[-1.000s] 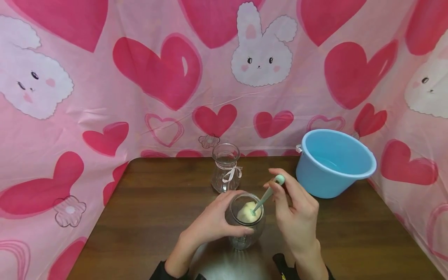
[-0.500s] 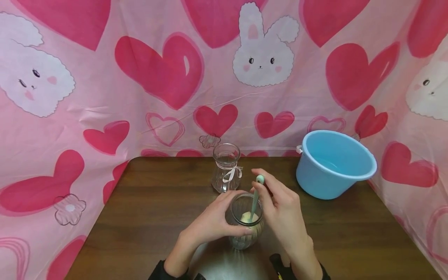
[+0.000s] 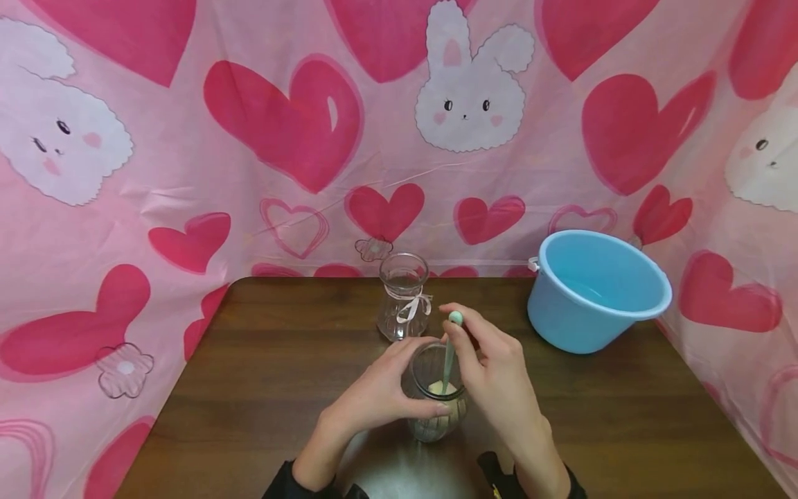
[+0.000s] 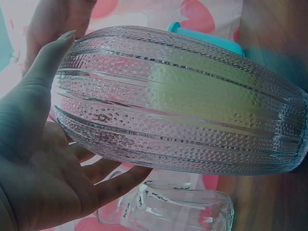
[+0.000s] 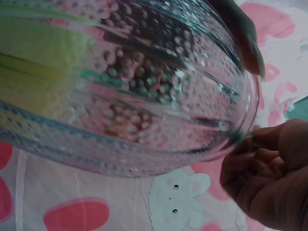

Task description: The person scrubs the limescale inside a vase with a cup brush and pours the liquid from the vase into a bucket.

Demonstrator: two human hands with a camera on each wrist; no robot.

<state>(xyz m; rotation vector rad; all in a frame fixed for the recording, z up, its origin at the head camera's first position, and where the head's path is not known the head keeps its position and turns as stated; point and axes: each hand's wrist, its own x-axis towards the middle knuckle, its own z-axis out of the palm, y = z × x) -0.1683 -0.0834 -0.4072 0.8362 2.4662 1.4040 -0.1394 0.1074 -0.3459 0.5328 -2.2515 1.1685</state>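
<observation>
My left hand (image 3: 374, 395) grips a clear glass jar (image 3: 427, 431) near its mouth, thumb along the front and fingers round the far side. Bumps and vertical ribs cover the jar's wall, plain in the left wrist view. Inside it sits the pale yellow sponge head (image 3: 440, 389) of a bottle brush, seen through the glass as a yellow-green patch low in the jar. Thumb and fingers of my right hand (image 3: 501, 371) pinch the upper end of the brush's light green handle (image 3: 448, 360) just above the rim. The handle stands nearly upright.
Behind the jar stands a second glass vase (image 3: 393, 322) with a white ribbon bow round its neck. A light blue bucket (image 3: 570, 329) is at the back right of the dark wooden table (image 3: 287, 353). Pink cloth with hearts and rabbits hangs behind the table and along its sides.
My right hand has moved left and pushed the bottle brush deeper into the jar. Its handle has gone from slanted to nearly upright. The left hand keeps its hold on the jar.
</observation>
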